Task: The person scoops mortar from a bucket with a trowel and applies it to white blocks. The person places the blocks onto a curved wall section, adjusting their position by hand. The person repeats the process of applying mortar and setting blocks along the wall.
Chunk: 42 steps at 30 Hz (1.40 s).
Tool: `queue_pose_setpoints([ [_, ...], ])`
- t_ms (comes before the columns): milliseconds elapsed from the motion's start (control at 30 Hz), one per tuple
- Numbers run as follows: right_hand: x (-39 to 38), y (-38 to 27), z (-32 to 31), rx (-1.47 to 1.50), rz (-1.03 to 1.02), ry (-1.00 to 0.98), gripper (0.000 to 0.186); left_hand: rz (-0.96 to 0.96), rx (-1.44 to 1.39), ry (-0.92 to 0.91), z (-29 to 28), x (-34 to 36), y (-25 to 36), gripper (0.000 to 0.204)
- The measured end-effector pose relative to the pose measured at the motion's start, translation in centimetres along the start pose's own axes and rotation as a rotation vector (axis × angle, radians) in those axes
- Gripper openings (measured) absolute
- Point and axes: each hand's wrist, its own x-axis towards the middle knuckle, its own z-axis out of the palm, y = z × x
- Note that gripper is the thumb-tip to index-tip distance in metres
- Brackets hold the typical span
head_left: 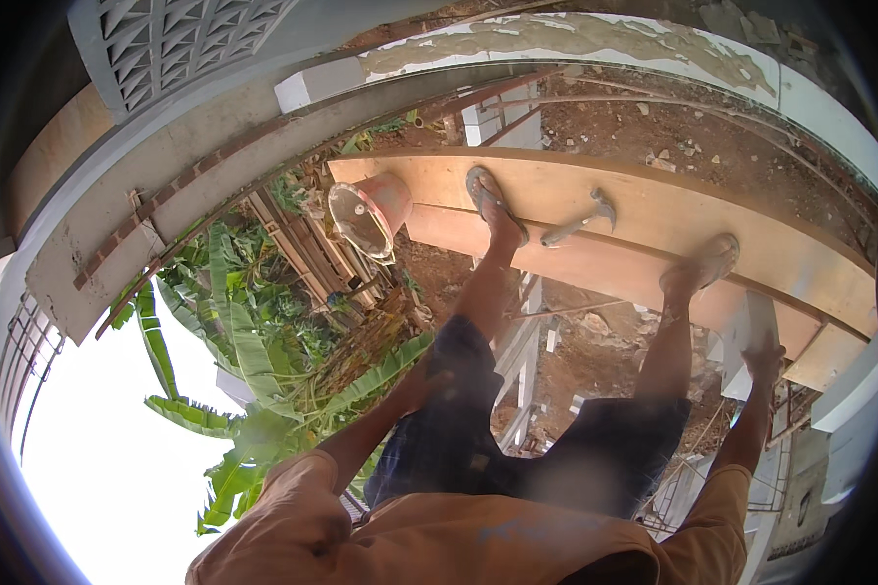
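Note:
My right hand (763, 359) grips the lower end of a pale grey-white block (751, 322) at the right edge of the plank platform (751, 219). My left hand (421, 383) is down beside my left thigh, its fingers too indistinct to read. My sandaled feet stand on the planks, and a hammer (580, 222) with a metal head lies between them. A red bucket (388, 200), pale and crusted inside, lies tilted at the platform's left end.
A white block wall with smeared mortar (556, 49) curves above the platform, beside a grey lattice panel (166, 49). A concrete ledge (102, 239) runs at left. Below are reddish soil with rubble (595, 361), timber, scaffold bars and banana plants (254, 351).

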Motion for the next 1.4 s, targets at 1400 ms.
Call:
queue_pose_setpoints([
  [1400,-49.4,-103.6,-5.5,0.103,-1.367,0.084,0.098,-0.438,-2.077,0.331,1.6,37.1,-21.3,0.068],
])
